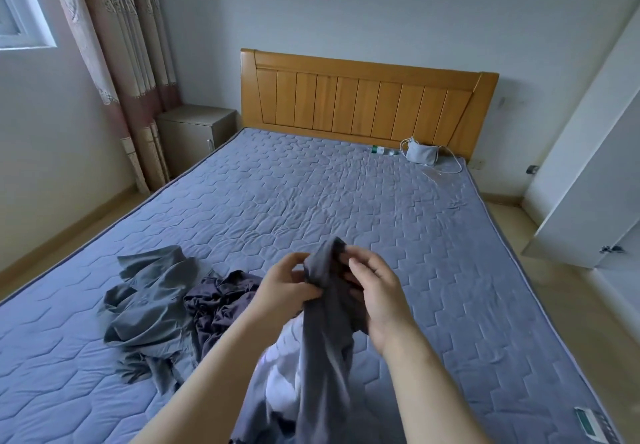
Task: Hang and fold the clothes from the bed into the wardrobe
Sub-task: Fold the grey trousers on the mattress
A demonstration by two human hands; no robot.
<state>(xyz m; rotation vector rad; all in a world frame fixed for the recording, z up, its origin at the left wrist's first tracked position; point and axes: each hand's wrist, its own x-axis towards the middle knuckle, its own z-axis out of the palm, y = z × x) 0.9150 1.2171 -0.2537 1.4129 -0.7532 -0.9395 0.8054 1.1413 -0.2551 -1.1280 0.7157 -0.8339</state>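
Both my hands hold up a grey-blue garment [323,346] above the near part of the bed [311,194]. My left hand [284,287] pinches its upper edge from the left, and my right hand [377,291] grips the bunched top from the right. The cloth hangs down toward me, with a white piece [280,374] showing under it. To the left on the mattress lie a crumpled grey garment [149,308] and a dark purple garment [221,301], touching each other. The white wardrobe [595,166] stands at the right with a door open.
A wooden headboard [367,100] closes the far end of the bed. A small grey pouch with white cords [420,152] and a bottle [381,150] lie near it. A bedside cabinet [194,132] and curtain [121,62] stand at the left. A remote [592,423] lies at the near right corner.
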